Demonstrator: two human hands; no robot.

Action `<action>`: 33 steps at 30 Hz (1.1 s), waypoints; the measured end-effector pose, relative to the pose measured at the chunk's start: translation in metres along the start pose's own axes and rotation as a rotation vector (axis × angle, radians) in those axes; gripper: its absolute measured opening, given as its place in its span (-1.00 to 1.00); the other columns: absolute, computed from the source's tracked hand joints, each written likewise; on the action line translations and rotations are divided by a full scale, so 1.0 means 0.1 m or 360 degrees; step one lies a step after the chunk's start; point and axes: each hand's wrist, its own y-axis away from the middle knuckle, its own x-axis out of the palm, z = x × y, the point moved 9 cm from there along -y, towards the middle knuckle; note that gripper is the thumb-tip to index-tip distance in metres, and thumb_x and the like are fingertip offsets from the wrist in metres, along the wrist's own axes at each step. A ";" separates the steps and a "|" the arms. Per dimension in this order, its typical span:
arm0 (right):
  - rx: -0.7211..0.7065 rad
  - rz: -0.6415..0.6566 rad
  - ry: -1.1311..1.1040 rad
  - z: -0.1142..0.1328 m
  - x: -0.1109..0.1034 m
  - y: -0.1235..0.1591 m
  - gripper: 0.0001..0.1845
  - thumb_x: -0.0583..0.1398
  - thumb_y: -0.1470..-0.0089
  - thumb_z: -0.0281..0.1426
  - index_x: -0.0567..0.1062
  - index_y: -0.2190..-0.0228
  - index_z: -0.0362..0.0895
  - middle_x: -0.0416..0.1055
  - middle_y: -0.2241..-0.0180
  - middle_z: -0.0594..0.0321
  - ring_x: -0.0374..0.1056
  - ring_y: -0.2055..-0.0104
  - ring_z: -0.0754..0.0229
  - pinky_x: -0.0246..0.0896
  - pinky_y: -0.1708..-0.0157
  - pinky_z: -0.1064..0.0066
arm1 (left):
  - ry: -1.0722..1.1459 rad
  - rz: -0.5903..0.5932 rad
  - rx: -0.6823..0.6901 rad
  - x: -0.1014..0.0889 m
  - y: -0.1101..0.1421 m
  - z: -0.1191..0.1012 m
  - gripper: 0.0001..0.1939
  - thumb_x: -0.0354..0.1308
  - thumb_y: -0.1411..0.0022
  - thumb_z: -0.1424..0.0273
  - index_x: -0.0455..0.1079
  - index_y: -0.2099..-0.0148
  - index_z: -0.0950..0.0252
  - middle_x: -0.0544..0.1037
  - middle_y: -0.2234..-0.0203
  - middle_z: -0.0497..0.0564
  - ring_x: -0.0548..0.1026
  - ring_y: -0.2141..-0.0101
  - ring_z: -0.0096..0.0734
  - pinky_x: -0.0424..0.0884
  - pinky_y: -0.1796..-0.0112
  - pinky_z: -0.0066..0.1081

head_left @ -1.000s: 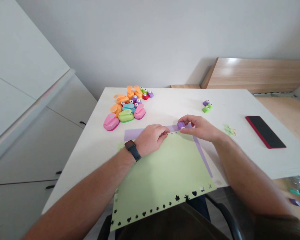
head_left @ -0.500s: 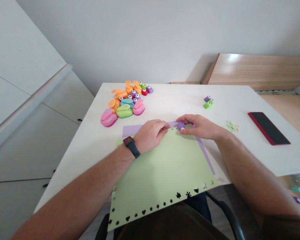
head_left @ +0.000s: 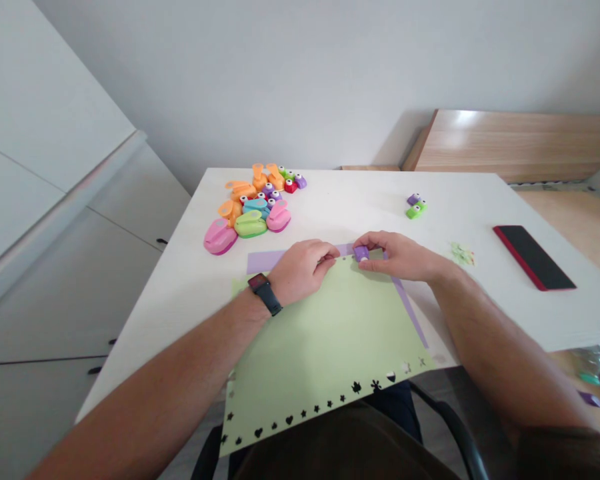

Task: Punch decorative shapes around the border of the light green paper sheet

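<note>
the white table [head_left: 350, 207] fills the middle, its near part hidden under paper and your arms. the green sheet [head_left: 330, 340] lies in front of you, its near edge hanging past the table. beneath it the purple sheet [head_left: 265, 261] shows only as strips along the far and right sides; the rest is covered. the heap of craft punches [head_left: 253, 225] sits at the far left, packed so tightly that some are partly hidden.

your left hand [head_left: 300, 270] rests on the green sheet, fingers curled, thumb and fingertips drawn close together at its far edge; you can't tell from here whether they pinch the paper. your right hand [head_left: 400, 257] has a narrow grip, thumb on the near side and fingers on the far side of the small purple punch [head_left: 361, 253], which sits at the green sheet's far edge. your fingers cover part of it, and its slot can't be made out. the smallest punched holes [head_left: 317, 409] line the near edge; those by the punch are too faint to read.
</note>
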 end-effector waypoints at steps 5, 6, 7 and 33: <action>-0.0015 -0.0004 -0.0003 0.05 -0.02 0.02 -0.70 0.31 -0.12 -0.26 0.54 0.09 -0.01 0.57 0.09 0.21 0.45 0.04 0.04 0.29 0.01 0.21 | 0.0001 -0.0012 -0.0016 -0.02 0.00 0.02 -0.85 0.11 -0.37 0.47 0.50 0.10 0.28 0.62 0.24 0.04 0.56 0.22 -0.29 0.43 0.18 -0.30; -0.0011 -0.0005 0.0001 0.05 -0.03 0.02 -0.70 0.31 -0.12 -0.26 0.54 0.09 -0.01 0.57 0.10 0.21 0.45 0.05 0.04 0.29 0.01 0.21 | 0.0001 -0.0011 -0.0016 -0.02 0.00 0.02 -0.85 0.11 -0.36 0.47 0.50 0.09 0.28 0.62 0.24 0.05 0.56 0.22 -0.29 0.43 0.18 -0.30; -0.0009 -0.0007 0.0006 0.05 -0.03 0.02 -0.70 0.31 -0.12 -0.26 0.54 0.09 -0.01 0.57 0.10 0.22 0.45 0.05 0.04 0.29 0.01 0.22 | 0.0002 -0.0013 -0.0013 -0.02 0.00 0.03 -0.84 0.11 -0.36 0.48 0.50 0.09 0.28 0.62 0.23 0.05 0.56 0.22 -0.29 0.43 0.17 -0.30; 0.0022 -0.0089 0.0195 0.03 -0.02 -0.03 -0.80 0.34 -0.05 -0.35 0.59 0.22 -0.02 0.56 0.23 0.22 0.44 0.16 0.04 0.27 0.10 0.21 | 0.0024 -0.0027 -0.0012 -0.03 -0.01 0.01 -0.85 0.11 -0.37 0.48 0.50 0.09 0.29 0.63 0.23 0.06 0.55 0.22 -0.29 0.44 0.15 -0.28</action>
